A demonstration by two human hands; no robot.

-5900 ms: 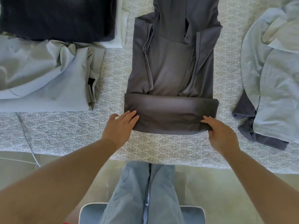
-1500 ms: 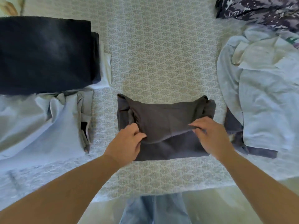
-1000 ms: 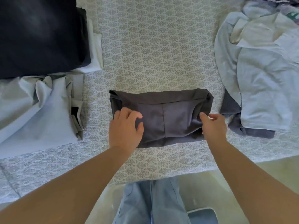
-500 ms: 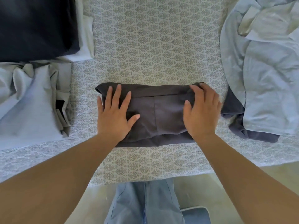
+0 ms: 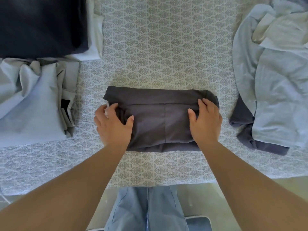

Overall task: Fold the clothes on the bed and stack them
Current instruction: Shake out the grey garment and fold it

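Folded dark grey garment (image 5: 160, 120) is lying mid-bed on the patterned bedspread (image 5: 166, 52), the left hand (image 5: 113, 125) curling fingers around its left end while the right hand (image 5: 205, 122) is gripping its right end, thumb on top.

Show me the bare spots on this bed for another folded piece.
Widest bare sheet: beyond the dark grey folded garment, between the black stack and the light blue heap. A narrower strip runs along the near edge. Left and right sides are crowded.
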